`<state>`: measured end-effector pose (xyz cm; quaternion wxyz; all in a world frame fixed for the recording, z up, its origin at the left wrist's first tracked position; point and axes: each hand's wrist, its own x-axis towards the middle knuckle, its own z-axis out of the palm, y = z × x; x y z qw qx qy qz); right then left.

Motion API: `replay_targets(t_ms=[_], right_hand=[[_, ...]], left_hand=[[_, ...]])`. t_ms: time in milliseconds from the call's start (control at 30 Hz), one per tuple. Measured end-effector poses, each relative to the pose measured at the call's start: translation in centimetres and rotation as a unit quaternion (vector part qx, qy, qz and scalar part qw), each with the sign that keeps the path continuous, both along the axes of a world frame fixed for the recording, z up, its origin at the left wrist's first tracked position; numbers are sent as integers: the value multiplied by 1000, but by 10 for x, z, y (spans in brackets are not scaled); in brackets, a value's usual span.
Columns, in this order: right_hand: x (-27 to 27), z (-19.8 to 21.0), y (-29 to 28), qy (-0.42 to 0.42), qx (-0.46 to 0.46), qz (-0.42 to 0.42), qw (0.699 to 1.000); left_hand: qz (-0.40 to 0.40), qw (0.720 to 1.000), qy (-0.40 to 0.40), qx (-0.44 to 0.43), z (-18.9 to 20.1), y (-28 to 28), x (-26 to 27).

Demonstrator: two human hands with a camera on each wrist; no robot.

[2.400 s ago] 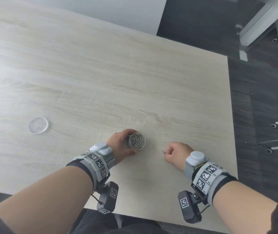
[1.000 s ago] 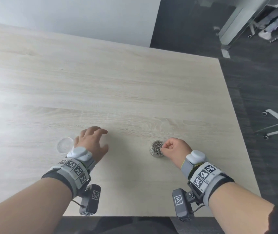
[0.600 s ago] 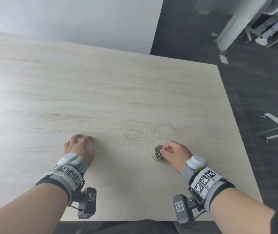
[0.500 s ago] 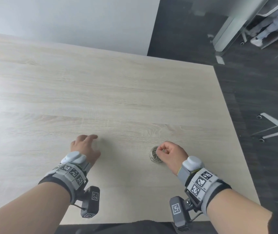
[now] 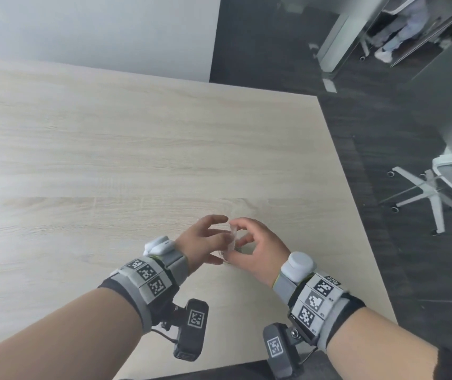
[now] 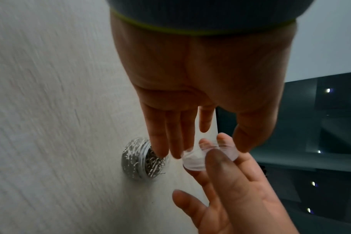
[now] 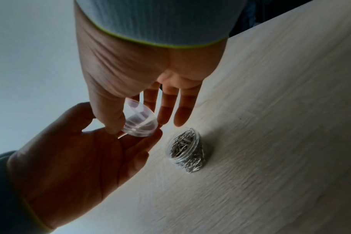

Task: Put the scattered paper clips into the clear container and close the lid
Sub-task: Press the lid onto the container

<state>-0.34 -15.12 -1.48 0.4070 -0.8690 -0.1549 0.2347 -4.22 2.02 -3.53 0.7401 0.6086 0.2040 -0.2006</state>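
Change since half a second ago: our left hand (image 5: pixel 204 244) has left the bare table at the left and come to the centre, bringing the lid with it; our right hand (image 5: pixel 257 249) has uncurled from a fist beside the container and now meets the left above it.

Table (image 5: pixel 109 160): pale wood grain, dark floor beyond its right edge, white wall behind.

Office chair (image 5: pixel 444 185): white, wheeled base, on the floor to the right, well apart from the table.

Left hand (image 7: pixel 74 152): palm turned up, fingers loosely extended under the lid, fingertips touching its lower edge. We cannot tell whether it still grips the lid or merely supports it.

Right hand (image 7: pixel 142 66): fingers pointing down, thumb and forefinger pinching the lid by its rim; the other fingers hang straight.

Container (image 7: pixel 185 151): clear, round, open-topped, standing on the table just beside and below both hands, filled with silver paper clips (image 6: pixel 139 159). Neither hand touches it.

Lid (image 7: pixel 138 119): clear, round, tilted, held in the air between the two hands, apart from the container.
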Motion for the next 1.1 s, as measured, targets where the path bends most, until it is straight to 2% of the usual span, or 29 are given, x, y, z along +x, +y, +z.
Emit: replay_targets(t_ms=[33, 100, 133, 200, 267, 333, 533, 700, 833, 967, 1100], right_hand=[[2, -2, -5, -7, -16, -8, 1000], [8, -11, -15, -30, -63, -26, 997], [10, -16, -19, -38, -91, -28, 995], [13, -26, -24, -36, -140, -2, 989], [13, -32, -23, -34, -164, 50, 985], [13, -39, -19, -48, -171, 99, 979], [13, -45, -7, -81, -180, 160, 967], [19, -38, -1, -123, -255, 252, 925], [20, -35, 2, -117, -256, 280, 918], [24, -35, 5, -97, -301, 249, 916], [24, -37, 7, -82, -327, 218, 916]], left_hand=[[9, 1000, -8, 24, -4, -1, 0], [-1, 990, -36, 139, -16, 1, 0], [-35, 973, -52, 222, -23, 2, -1], [-152, 916, -64, 365, -34, 3, -3], [-233, 865, -53, 442, -41, -2, -7], [-249, 844, -50, 473, -48, -6, -7], [-226, 837, -54, 496, -53, -16, -8], [-197, 850, -51, 487, -58, -18, -9], [-191, 854, -60, 480, -59, -16, -9], [-200, 845, -58, 492, -60, -17, -10], [-198, 851, -65, 483, -61, -15, -11]])
